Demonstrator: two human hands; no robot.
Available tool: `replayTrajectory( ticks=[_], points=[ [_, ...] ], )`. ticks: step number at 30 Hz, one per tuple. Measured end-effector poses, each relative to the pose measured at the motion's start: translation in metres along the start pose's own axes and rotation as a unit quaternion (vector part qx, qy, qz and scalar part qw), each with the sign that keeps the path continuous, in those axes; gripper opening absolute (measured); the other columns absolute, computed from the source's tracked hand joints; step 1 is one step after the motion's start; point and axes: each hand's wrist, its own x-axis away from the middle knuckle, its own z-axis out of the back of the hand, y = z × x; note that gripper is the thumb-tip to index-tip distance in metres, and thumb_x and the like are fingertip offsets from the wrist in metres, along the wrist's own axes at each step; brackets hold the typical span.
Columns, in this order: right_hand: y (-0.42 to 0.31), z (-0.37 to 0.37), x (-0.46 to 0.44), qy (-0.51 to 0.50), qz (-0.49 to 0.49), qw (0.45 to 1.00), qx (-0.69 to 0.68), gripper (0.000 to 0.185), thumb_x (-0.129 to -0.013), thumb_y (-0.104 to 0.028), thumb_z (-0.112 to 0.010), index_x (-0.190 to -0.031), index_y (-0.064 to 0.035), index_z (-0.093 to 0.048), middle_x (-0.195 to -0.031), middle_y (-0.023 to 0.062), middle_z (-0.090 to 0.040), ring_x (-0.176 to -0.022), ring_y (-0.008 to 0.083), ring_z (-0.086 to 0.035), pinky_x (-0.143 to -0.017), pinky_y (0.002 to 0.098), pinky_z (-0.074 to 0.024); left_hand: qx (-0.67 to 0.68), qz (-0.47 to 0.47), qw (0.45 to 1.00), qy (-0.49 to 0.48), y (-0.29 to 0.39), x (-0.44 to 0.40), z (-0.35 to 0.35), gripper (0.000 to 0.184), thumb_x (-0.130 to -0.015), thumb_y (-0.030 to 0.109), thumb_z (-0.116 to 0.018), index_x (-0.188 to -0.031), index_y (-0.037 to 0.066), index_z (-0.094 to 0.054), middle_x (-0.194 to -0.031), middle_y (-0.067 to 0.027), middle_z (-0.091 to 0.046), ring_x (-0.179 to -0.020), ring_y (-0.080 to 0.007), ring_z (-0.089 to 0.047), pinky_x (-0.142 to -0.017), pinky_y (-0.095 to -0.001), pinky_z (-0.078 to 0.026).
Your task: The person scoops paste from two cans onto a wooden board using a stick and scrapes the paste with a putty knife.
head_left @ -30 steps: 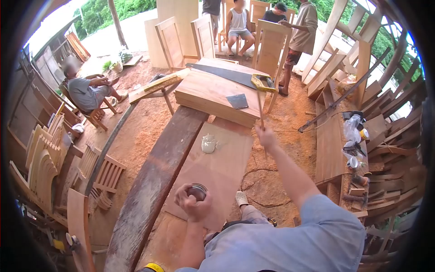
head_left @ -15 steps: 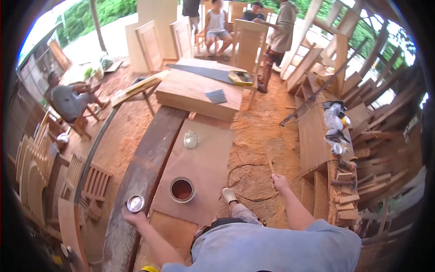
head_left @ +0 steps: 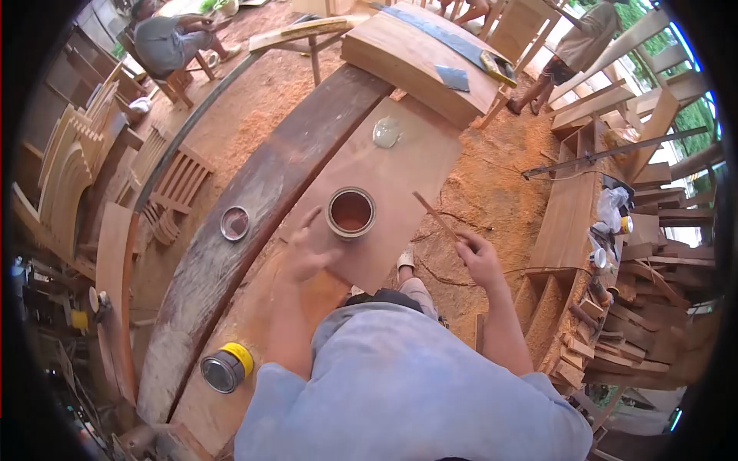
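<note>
An open can of reddish-brown liquid (head_left: pixel 351 227) stands upright on a thin brown sheet (head_left: pixel 369 265). Beside its left side is my left hand (head_left: pixel 307 250), fingers spread, holding nothing; I cannot tell if a fingertip touches the can. My right hand (head_left: pixel 482 261) grips a thin wooden stick (head_left: pixel 435 214) that points up and left, to the right of the can. On the dark plank (head_left: pixel 181 315) at left lies a round metal lid (head_left: pixel 234 223). A whitish, glossy puddle (head_left: pixel 387 132) sits on the sheet beyond the can.
A second can with a yellow band (head_left: pixel 227 367) is near my left elbow. Ahead, a handsaw (head_left: pixel 438 34) and a grey sheet (head_left: pixel 452 77) rest on a wooden block (head_left: pixel 384 61). Wood offcuts (head_left: pixel 576 353) line the right. One person (head_left: pixel 165 42) sits at left; another (head_left: pixel 584 38) stands ahead.
My left hand has let go of the lid, now lying on the dark plank, and moved right to the can. The stick in my right hand has come closer to the can. My view has tilted down.
</note>
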Motion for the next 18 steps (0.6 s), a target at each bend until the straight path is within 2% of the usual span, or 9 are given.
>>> replayTrajectory(
  ticks=[2,3,4,5,6,8,12,14,18],
  points=[
    [-0.080,-0.005,0.009,-0.027,0.024,0.999,0.023,0.028,-0.091,-0.013,-0.064,-0.116,-0.0019,-0.066,-0.078,0.0035,-0.063,-0.071,0.0096,-0.053,-0.066,0.0243,-0.0444,0.001,-0.035,0.999,0.001,0.008,-0.007,-0.027,0.067,-0.062,0.011,-0.085,-0.123,-0.001,-0.060,-0.136,-0.0149,-0.052,-0.127,-0.0241,-0.050,-0.109,-0.0366,-0.040],
    [-0.111,-0.005,0.009,-0.076,0.053,0.992,0.089,0.027,-0.091,-0.013,-0.063,-0.116,-0.0038,-0.067,-0.080,0.0072,-0.066,-0.072,0.0140,-0.058,-0.067,0.0277,-0.0466,0.002,-0.033,0.999,0.001,0.006,-0.011,-0.046,0.067,-0.062,0.011,-0.085,-0.123,-0.001,-0.060,-0.136,-0.0149,-0.052,-0.127,-0.0241,-0.050,-0.109,-0.0366,-0.040],
    [-0.132,-0.006,0.005,-0.124,0.084,0.977,0.153,0.027,-0.091,-0.012,-0.061,-0.117,-0.0057,-0.067,-0.082,0.0109,-0.068,-0.074,0.0183,-0.062,-0.069,0.0312,-0.0488,0.096,-0.060,0.992,0.052,-0.002,-0.017,-0.065,0.075,-0.059,0.009,-0.087,-0.126,0.001,-0.057,-0.132,-0.0121,-0.055,-0.123,-0.0233,-0.053,-0.105,-0.0362,-0.043],
    [-0.143,-0.009,-0.003,-0.124,0.086,0.977,0.154,0.027,-0.091,-0.012,-0.061,-0.117,-0.0057,-0.067,-0.082,0.0109,-0.068,-0.074,0.0183,-0.062,-0.069,0.0312,-0.0488,0.189,-0.088,0.973,0.103,-0.003,-0.022,-0.073,0.082,-0.056,0.007,-0.089,-0.130,0.003,-0.053,-0.128,-0.0093,-0.057,-0.118,-0.0225,-0.057,-0.102,-0.0357,-0.047],
    [-0.153,-0.011,-0.012,-0.146,0.140,0.954,0.222,0.028,-0.090,-0.014,-0.060,-0.117,-0.0076,-0.067,-0.086,0.0140,-0.069,-0.078,0.0247,-0.064,-0.071,0.0351,-0.0499,0.189,-0.091,0.972,0.104,-0.005,-0.023,-0.073,0.082,-0.056,0.007,-0.089,-0.130,0.003,-0.053,-0.128,-0.0093,-0.057,-0.118,-0.0225,-0.057,-0.102,-0.0357,-0.047],
    [-0.177,-0.016,-0.021,-0.154,0.217,0.894,0.360,0.030,-0.089,-0.017,-0.056,-0.116,-0.0131,-0.068,-0.097,0.0168,-0.069,-0.091,0.0367,-0.065,-0.077,0.0439,-0.0509,0.024,-0.109,0.984,0.137,-0.001,-0.032,-0.071,0.070,-0.057,0.008,-0.088,-0.121,0.003,-0.060,-0.120,-0.0097,-0.062,-0.111,-0.0232,-0.061,-0.095,-0.0360,-0.052],
    [-0.213,-0.027,-0.025,-0.156,0.188,0.850,0.467,0.029,-0.088,-0.016,-0.057,-0.115,-0.0152,-0.070,-0.097,0.0148,-0.070,-0.089,0.0352,-0.064,-0.076,0.0436,-0.0499,-0.072,-0.141,0.981,0.114,0.022,-0.033,-0.035,0.060,-0.057,0.007,-0.086,-0.113,0.003,-0.065,-0.114,-0.0112,-0.065,-0.105,-0.0251,-0.064,-0.091,-0.0353,-0.054],
    [-0.220,-0.033,-0.024,-0.178,0.198,0.827,0.494,0.030,-0.087,-0.014,-0.055,-0.113,-0.0184,-0.070,-0.095,0.0139,-0.069,-0.090,0.0335,-0.065,-0.076,0.0424,-0.0501,-0.136,-0.148,0.979,0.028,0.037,-0.029,-0.011,0.053,-0.057,0.007,-0.084,-0.107,0.004,-0.068,-0.115,-0.0123,-0.065,-0.108,-0.0260,-0.063,-0.093,-0.0361,-0.052],
    [-0.221,-0.065,-0.027,-0.181,0.259,0.794,0.519,0.030,-0.087,-0.014,-0.054,-0.112,-0.0199,-0.071,-0.091,0.0128,-0.068,-0.090,0.0317,-0.066,-0.075,0.0410,-0.0512,-0.152,-0.119,0.980,-0.041,0.031,-0.032,0.004,0.060,-0.057,0.014,-0.085,-0.113,0.005,-0.066,-0.115,-0.0145,-0.065,-0.110,-0.0324,-0.061,-0.097,-0.0391,-0.050]
  ],
)
